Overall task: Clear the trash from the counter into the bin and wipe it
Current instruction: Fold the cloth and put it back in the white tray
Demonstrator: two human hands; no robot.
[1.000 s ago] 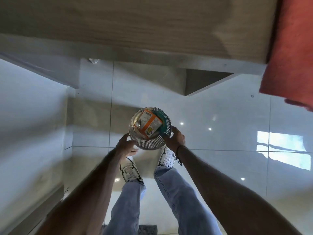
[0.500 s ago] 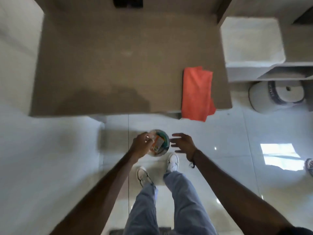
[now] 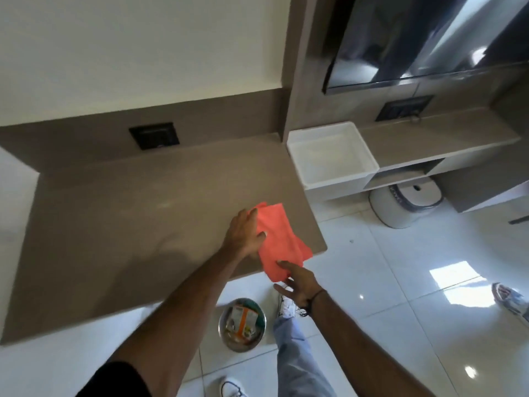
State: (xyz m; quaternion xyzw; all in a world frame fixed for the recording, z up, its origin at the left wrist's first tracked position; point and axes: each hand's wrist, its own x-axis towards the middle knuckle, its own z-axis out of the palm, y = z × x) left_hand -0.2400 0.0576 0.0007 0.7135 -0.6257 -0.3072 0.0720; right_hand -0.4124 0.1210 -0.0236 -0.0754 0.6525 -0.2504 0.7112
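An orange cloth lies folded at the right front corner of the brown counter, its lower end hanging over the edge. My left hand lies flat on the cloth's left edge, fingers stretched out. My right hand is spread below the counter edge, its fingertips touching the hanging end of the cloth. The round metal bin stands on the white floor by my feet, holding an orange-and-white carton and other trash.
A white square tray sits right of the counter on a lower shelf unit. A white round appliance stands on the floor beneath it. A black wall socket is behind the counter. Someone's shoe shows at the right edge.
Both hands have left the bin on the floor and risen to the counter. My view lifted from the floor to the counter, and my hands now touch the orange cloth.
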